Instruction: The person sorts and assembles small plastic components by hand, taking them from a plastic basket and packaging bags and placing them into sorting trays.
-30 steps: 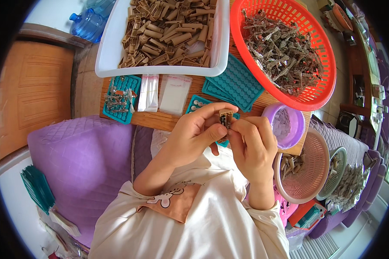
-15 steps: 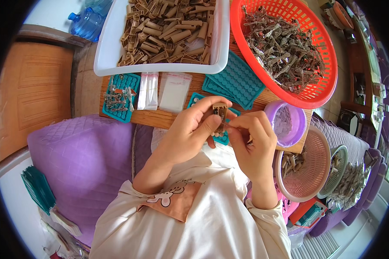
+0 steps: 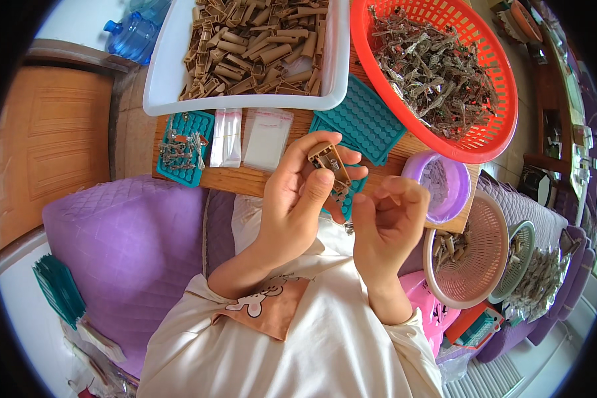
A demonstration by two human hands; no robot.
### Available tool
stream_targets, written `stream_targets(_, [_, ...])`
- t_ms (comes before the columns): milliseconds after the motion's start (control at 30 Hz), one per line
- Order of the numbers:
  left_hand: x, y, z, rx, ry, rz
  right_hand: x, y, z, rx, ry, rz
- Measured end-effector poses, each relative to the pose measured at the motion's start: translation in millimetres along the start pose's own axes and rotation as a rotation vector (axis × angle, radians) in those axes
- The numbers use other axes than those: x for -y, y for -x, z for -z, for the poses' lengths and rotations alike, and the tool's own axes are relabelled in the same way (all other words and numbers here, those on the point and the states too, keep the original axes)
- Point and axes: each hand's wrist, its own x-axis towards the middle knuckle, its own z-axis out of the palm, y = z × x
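Observation:
My left hand (image 3: 297,192) is closed round a small brown plastic casing (image 3: 328,163), pinched between thumb and fingers with its hollow side facing me. Inside the casing sits what looks like a small metal spring, and small metal parts show at its lower end. My right hand (image 3: 393,222) is raised just to the right, apart from the casing. Its fingers are half curled, with a gap between thumb and forefinger and nothing visible in between. Behind the hands, a teal tray (image 3: 355,189) with round hollows is partly hidden.
A white tub (image 3: 245,104) of brown casings stands at the back, beside a red basket (image 3: 438,146) of wired metal parts. Teal trays (image 3: 365,113), clear plastic bags (image 3: 267,139) and a purple bowl (image 3: 461,199) share the wooden table. A pink basket (image 3: 487,245) stands right.
My right hand has drawn back from the casing, its fingertips parting from it. My left hand has tilted the casing and shifted it slightly left.

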Motion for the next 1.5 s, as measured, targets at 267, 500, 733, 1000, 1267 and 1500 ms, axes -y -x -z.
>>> stream_targets(267, [-0.4, -3.5, 3.2, 0.037, 0.172, 0.016, -0.3, -2.0, -4.7, 0.06, -0.076, -0.074])
stream_targets(500, [6.4, -8.7, 11.8, 0.012, 0.495, 0.113, -12.4, -15.1, 6.0, 0.174, -0.106, -0.177])
stream_targets(733, [11.2, -5.0, 9.0, 0.034, 0.246, 0.022, -10.1, -23.2, 3.2, 0.192, -0.243, -0.127])
stream_targets(1000, [23.9, -1.8, 5.6, 0.026, -0.13, -0.072, -24.9, -36.5, 3.1, 0.231, 0.1, -0.12])
stream_targets(1267, [15.8, -8.1, 35.7, -0.03, 0.157, 0.192, -42.7, -27.3, 40.8, 0.325, 0.424, -0.119])
stream_targets(1500, [29.6, 1.4, 52.2, -0.083, 0.172, 0.354, -80.6, 9.2, 38.5, 0.198, 0.898, 0.151])
